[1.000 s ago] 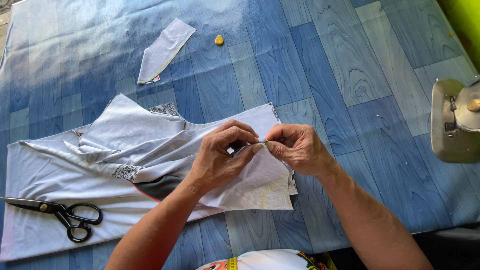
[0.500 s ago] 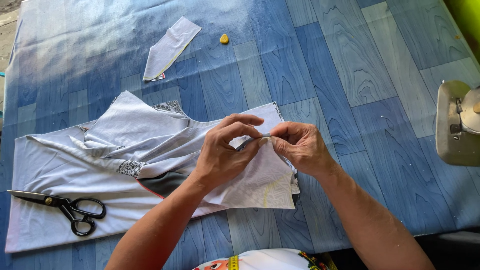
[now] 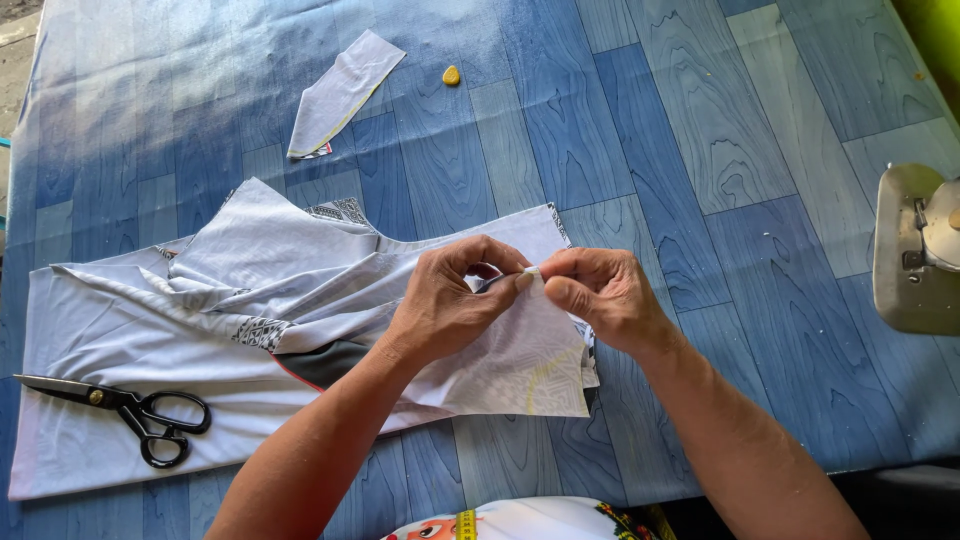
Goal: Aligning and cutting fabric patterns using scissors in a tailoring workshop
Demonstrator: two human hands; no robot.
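left hand [image 3: 440, 305] pinched on grey fabric [image 3: 250, 300] edge | right hand [image 3: 600, 295] pinched alongside, same edge | scissors [image 3: 130, 410] on fabric, left

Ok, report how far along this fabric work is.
Done: a cut-off strip lies apart, and the scissors are set down on the grey fabric. In hand: left hand and right hand pinch one fabric edge. Left: sewing machine stands unused.
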